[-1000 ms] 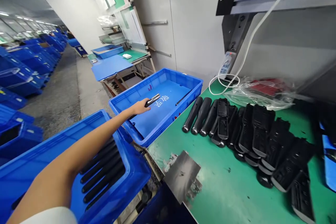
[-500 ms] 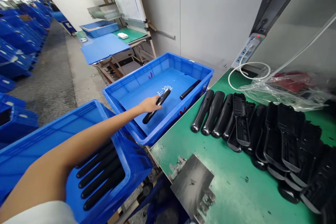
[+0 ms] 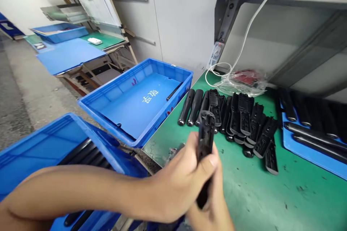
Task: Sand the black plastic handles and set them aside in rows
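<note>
My left hand [image 3: 184,182] reaches in from the left and is closed round a black plastic handle shell [image 3: 205,137], holding it upright over the near edge of the green table [image 3: 244,195]. My right hand [image 3: 215,211] sits just below, its fingers wrapped round the shell's lower end. Behind the shell, a row of similar black handle parts [image 3: 235,115] lies on the table. The middle blue crate [image 3: 121,83] holds one thin black piece [image 3: 175,91].
A nearer blue crate [image 3: 40,140] at lower left holds several black handles [image 3: 81,151]. A blue tray [image 3: 303,148] with more handles lies at the right. A power strip [image 3: 215,56], a white cable [image 3: 217,74] and a plastic bag [image 3: 244,81] sit at the table's back.
My left hand has drawn back from the middle blue crate to in front of me. Both hands now grip a black shell. The view has swung right.
</note>
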Motion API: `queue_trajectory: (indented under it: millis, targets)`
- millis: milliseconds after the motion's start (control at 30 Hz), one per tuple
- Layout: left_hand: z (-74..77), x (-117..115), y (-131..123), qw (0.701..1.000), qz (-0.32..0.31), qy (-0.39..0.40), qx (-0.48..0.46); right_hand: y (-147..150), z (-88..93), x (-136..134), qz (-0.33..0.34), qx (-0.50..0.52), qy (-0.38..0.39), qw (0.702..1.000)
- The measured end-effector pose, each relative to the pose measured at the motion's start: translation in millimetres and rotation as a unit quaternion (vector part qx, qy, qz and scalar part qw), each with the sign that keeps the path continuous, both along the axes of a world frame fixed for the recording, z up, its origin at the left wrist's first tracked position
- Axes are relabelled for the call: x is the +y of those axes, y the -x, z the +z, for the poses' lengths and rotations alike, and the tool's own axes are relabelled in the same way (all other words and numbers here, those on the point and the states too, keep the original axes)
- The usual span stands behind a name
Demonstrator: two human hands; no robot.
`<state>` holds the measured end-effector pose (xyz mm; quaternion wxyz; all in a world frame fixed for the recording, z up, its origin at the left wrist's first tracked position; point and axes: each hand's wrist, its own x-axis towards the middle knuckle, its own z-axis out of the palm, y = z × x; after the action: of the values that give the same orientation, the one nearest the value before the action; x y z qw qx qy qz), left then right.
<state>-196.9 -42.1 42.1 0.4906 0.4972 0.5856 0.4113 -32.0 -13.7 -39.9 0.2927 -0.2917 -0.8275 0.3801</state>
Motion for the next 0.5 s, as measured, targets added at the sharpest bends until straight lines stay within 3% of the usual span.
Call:
queue_trajectory:
  millis: [67,133,167,233,300,367,433,500]
  targets:
    - [-5.8,17.0,7.2,0.991,-0.093,-0.044,0.081,-6.5,-6.1,7.2,-0.037,0.029,0.109,0.993]
    - [-17.5,47.3,29.3,0.972,-0.102,-0.081,0.198,-28.6,-10.4,23.4,-0.082,0.014,0.162,0.983]
    - [-26.1,65.6,42.7,0.957,-0.049,-0.093,0.271,-42.4,-11.7,33.5,-0.093,-0.020,0.133,0.987]
    - [-48.3,102.9,67.9,0.893,0.057,-0.040,0.445,-67.4,-13.6,53.0,-0.059,-0.142,-0.031,0.988]
    - [-71.6,134.1,84.9,0.876,0.092,0.024,0.473,-82.3,-16.7,65.5,0.048,-0.255,-0.175,0.950]
    - [-88.6,155.4,92.7,0.872,0.107,0.069,0.472,-85.8,-21.4,67.5,0.132,-0.345,-0.270,0.889]
    - [-96.0,167.6,95.7,0.869,0.119,0.097,0.470,-82.9,-26.1,61.7,0.158,-0.401,-0.334,0.838]
    - [-95.6,172.7,99.4,0.872,0.127,0.117,0.458,-79.5,-29.1,55.8,0.176,-0.415,-0.366,0.814]
